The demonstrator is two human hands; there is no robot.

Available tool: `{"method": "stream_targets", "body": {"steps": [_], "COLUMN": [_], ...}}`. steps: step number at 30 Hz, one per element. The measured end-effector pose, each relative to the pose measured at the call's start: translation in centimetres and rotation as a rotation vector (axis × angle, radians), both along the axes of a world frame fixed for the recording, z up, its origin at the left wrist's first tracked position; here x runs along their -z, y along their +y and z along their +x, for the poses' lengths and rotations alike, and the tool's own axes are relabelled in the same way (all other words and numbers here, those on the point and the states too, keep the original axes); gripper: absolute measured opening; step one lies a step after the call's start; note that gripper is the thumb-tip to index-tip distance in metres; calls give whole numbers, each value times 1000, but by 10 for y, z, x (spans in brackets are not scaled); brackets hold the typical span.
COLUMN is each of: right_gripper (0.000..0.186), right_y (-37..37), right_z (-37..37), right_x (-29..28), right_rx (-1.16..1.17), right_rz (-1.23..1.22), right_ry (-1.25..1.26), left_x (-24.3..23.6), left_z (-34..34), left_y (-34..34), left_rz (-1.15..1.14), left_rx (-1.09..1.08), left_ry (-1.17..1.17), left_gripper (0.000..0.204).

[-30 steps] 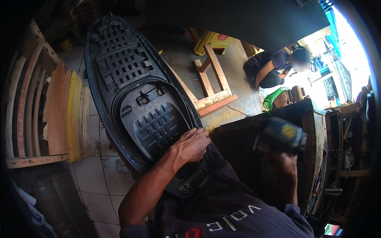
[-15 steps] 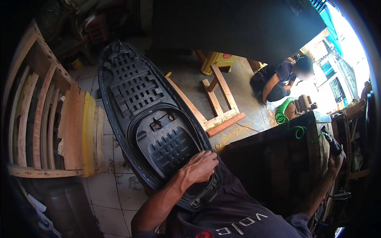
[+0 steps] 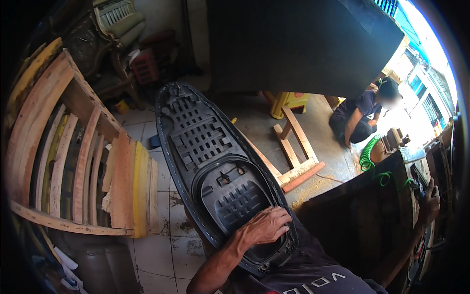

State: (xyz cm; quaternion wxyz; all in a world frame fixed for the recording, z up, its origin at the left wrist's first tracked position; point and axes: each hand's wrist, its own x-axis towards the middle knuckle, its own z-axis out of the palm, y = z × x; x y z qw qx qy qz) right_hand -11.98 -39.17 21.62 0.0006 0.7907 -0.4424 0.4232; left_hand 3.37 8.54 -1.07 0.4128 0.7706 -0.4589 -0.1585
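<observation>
A black motorcycle seat (image 3: 238, 196) lies upside down across my lap, its ribbed plastic underside facing up. A line of staples runs along its dark cover's edge. My left hand (image 3: 264, 226) lies over the near end, fingers curled at the right rim. Out at the far right, my right hand (image 3: 429, 205) is at a dark air staple gun (image 3: 419, 179) by the end of a dark bench. Shadow hides how its fingers meet the tool. A green coiled hose (image 3: 368, 154) runs to the tool.
Left stands a wooden slatted frame (image 3: 122, 186). A small wooden frame (image 3: 293, 147) lies on the floor beyond the seat, near a yellow stool (image 3: 289, 103). A person (image 3: 360, 115) crouches at the back right. A large dark sheet (image 3: 293, 44) hangs ahead.
The view has shifted, so everything sits lower and further right. My left hand stays on the seat. My right hand sits slightly lower against the staple gun, its grip looking looser.
</observation>
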Motion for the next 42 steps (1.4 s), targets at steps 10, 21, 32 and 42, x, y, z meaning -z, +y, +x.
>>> {"method": "stream_targets", "body": {"steps": [10, 21, 32, 42], "right_gripper": [51, 63, 61, 58], "right_y": [264, 319, 351, 345], "right_z": [242, 243, 323, 297], "right_x": [168, 266, 220, 245], "right_rx": [-1212, -1327, -1257, -1032], "right_rz": [995, 1098, 848, 1044], "right_ry": [446, 496, 564, 161], "left_x": [-40, 27, 18, -42], "left_z": [-20, -40, -29, -20], "left_y": [88, 140, 152, 185], "left_rz": [150, -163, -280, -207], "left_rx": [-1511, -1455, -1296, -1047], "left_ry": [-732, 194, 106, 123], "left_gripper": [48, 58, 54, 43]}}
